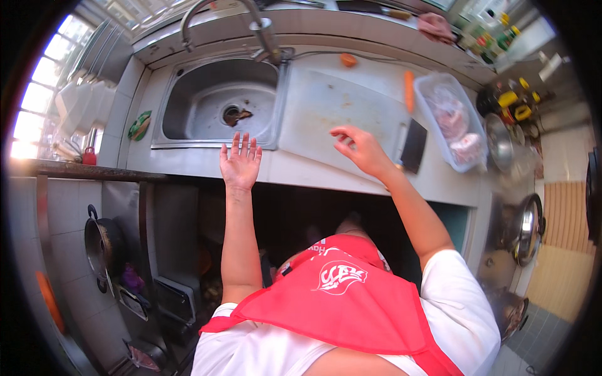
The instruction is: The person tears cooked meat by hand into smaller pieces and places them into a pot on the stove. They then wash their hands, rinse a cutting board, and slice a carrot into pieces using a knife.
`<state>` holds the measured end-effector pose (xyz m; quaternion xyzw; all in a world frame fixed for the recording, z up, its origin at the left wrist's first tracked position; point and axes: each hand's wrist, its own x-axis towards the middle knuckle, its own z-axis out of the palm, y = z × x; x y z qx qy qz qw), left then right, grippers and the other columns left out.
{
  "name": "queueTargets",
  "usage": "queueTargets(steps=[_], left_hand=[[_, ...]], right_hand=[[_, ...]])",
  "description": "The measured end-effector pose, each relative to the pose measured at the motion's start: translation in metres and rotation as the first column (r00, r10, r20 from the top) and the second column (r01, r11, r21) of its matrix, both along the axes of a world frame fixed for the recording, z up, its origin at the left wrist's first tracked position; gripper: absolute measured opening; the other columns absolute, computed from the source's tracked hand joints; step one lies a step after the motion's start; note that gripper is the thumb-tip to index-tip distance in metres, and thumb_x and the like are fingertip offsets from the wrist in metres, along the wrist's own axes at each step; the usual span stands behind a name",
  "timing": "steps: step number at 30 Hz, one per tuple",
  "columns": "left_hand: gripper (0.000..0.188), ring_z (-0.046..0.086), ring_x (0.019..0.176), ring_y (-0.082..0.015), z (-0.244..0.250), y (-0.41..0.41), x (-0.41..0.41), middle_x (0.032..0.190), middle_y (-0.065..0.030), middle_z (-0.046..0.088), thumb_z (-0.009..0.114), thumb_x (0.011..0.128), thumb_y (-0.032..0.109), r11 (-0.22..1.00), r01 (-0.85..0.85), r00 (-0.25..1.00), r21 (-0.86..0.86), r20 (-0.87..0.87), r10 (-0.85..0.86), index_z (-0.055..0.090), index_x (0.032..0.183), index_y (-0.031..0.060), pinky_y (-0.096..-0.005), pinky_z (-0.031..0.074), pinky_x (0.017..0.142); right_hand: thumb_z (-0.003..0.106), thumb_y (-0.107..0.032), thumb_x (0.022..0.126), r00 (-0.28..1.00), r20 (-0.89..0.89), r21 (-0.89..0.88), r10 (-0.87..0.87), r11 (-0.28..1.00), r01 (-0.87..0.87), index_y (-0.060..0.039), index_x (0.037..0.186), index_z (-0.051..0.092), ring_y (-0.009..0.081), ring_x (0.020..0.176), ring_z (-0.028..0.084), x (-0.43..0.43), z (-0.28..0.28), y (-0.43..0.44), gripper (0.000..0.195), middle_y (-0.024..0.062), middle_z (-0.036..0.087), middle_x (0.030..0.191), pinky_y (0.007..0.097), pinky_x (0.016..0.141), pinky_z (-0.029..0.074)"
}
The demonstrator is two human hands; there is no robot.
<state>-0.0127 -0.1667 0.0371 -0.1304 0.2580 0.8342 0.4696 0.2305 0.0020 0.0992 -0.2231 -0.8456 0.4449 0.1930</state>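
Note:
My left hand is palm up with its fingers apart, over the counter's front edge below the sink. Nothing is in it. My right hand hovers over the front part of a pale cutting board, fingers curled loosely and holding nothing. To its right a cleaver lies with its dark blade on the counter; its handle is partly hidden by my forearm. Behind the cleaver is a carrot. A translucent plastic tub beside them holds bagged raw meat.
A steel sink with brown scraps at its drain lies left, under a curved faucet. An orange piece, perhaps carrot, sits behind the board. Dark bottles crowd the right corner. A pan hangs at lower left.

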Motion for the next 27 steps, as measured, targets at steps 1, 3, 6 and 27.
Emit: queueTargets(steps=[1,3,6,27], left_hand=[[0.042,0.043,0.109,-0.0235,-0.001,-0.004,-0.026,0.115,-0.0049,0.049,0.038,0.090,0.046,1.000,-0.030,1.000,0.009,-0.007,0.030,0.052,0.112,0.0126,-0.0424,0.032,0.096],[0.050,0.031,0.121,-0.0275,-0.010,-0.005,-0.069,0.129,-0.0072,0.036,0.035,0.089,0.051,0.997,-0.072,0.997,0.018,-0.013,0.073,0.046,0.119,0.0127,-0.0467,0.022,0.102],[0.064,0.012,0.135,-0.0319,-0.032,0.005,-0.121,0.147,-0.0094,0.016,0.028,0.088,0.060,0.989,-0.136,0.989,0.062,-0.043,0.139,0.037,0.131,0.0140,-0.0516,0.006,0.108],[0.059,0.038,0.121,-0.0272,-0.182,0.156,-0.348,0.132,-0.0118,0.042,0.021,0.092,0.053,0.969,-0.236,0.919,0.074,0.341,0.197,0.046,0.125,0.0116,-0.0450,0.025,0.104]], right_hand=[[0.054,-0.014,0.085,0.995,0.047,0.017,0.090,0.996,-0.091,-0.0017,0.103,0.057,0.0181,0.082,0.058,-0.046,-0.008,0.013,0.022,0.0099,0.062,0.097,0.0299,0.073,0.046],[0.055,-0.020,0.084,0.995,-0.013,-0.033,0.103,0.994,-0.103,-0.0049,0.100,0.059,0.0269,0.077,0.060,-0.135,-0.031,0.036,0.022,0.0132,0.063,0.083,0.0351,0.070,0.047],[0.057,-0.022,0.082,0.987,-0.108,0.127,0.123,0.986,-0.109,-0.0029,0.100,0.058,0.0291,0.079,0.060,-0.259,-0.057,0.076,0.026,0.0140,0.062,0.084,0.0367,0.071,0.047],[0.058,-0.019,0.083,0.934,-0.308,-0.911,-0.182,-0.226,-0.344,-0.0046,0.107,0.057,0.0194,0.093,0.058,-0.554,-0.229,0.087,0.028,0.0075,0.061,0.103,0.0311,0.083,0.046]])
